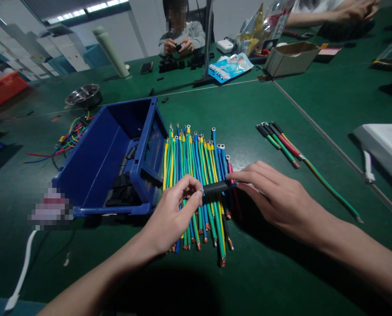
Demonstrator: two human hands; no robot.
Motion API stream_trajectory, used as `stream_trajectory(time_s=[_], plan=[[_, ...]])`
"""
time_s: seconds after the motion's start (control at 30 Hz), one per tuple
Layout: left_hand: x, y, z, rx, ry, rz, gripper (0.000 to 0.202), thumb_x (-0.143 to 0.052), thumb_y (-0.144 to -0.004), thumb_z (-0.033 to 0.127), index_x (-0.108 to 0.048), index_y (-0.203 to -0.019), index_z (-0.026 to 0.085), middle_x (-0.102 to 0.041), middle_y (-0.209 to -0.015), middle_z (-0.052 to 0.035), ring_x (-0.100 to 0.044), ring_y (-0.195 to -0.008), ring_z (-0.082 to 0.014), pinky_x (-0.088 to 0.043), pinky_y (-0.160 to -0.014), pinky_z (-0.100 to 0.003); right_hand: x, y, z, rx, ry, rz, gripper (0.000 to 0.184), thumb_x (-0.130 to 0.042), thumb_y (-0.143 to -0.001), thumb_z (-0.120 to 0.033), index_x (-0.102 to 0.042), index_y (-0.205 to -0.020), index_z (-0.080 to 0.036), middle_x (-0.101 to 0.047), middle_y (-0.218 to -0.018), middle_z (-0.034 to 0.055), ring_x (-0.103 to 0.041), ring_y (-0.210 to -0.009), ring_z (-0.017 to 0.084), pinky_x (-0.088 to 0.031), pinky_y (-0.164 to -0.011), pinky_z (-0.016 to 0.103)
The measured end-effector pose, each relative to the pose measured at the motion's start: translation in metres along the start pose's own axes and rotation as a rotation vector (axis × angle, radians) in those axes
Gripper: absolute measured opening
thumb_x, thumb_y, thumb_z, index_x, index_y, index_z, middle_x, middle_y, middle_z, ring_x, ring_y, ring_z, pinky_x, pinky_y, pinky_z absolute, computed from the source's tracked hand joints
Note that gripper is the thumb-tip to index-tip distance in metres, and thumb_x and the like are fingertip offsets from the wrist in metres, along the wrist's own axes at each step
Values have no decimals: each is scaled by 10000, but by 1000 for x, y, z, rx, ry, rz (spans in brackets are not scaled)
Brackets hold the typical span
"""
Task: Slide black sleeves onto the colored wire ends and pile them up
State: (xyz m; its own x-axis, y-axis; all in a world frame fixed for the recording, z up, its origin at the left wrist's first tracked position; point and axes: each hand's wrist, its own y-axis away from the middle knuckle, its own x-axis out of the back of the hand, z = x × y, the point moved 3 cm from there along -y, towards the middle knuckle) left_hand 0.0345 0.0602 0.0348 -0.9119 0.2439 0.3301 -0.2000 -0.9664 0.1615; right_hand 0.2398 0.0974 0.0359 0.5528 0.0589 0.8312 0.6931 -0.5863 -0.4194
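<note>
Above a row of cut cables [196, 164], a short cable with a black sleeve [217, 188] is stretched between my two hands. My left hand [176, 206] pinches its left end between thumb and fingertips, where a bit of metal shows. At the other end, my right hand [275, 188] closes thumb and fingers on the sleeve; a little blue shows there. The row below is green, yellow, blue and red, with ring lugs on the far ends and bare copper on many near ends. Several black-sleeved cables [286, 142] lie apart on the right.
A blue bin [84, 175] holding black pieces [122, 191] stands left of the row. Loose thin wires [73, 136], a metal bowl [84, 95] and a green bottle [110, 52] are beyond it. Across the green table [248, 281] sits a person [183, 37]; an open cardboard box [291, 59] is far right.
</note>
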Motion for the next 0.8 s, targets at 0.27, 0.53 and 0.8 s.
stream_trajectory(time_s=[0.27, 0.53, 0.8], plan=[[-1, 2, -3, 2, -36, 2, 187, -451, -992, 284, -538, -855, 191, -528, -751, 31, -504, -727, -139, -380, -693, -279, -2, 2, -2, 6, 94, 34, 214, -464, -948, -101, -597, -1109, -148, -638, -912, 85, -559, -794, 181, -444, -692, 303], [-3, 0, -4, -34, -57, -10, 176, -459, -998, 271, -570, -890, 188, -552, -744, 32, -523, -716, -133, -384, -688, -274, 3, 1, 0, -115, -39, 35, 228, -462, -960, -114, -592, -1137, -177, -670, -937, 71, -596, -823, 173, -473, -690, 296], [-3, 2, -6, -28, -58, 34, 161, -482, -991, 299, -574, -902, 200, -572, -756, 24, -556, -727, -145, -405, -696, -275, 6, -3, 2, -229, -197, 2, 205, -529, -961, -280, -649, -1102, -193, -685, -959, 79, -642, -848, 181, -510, -711, 320]])
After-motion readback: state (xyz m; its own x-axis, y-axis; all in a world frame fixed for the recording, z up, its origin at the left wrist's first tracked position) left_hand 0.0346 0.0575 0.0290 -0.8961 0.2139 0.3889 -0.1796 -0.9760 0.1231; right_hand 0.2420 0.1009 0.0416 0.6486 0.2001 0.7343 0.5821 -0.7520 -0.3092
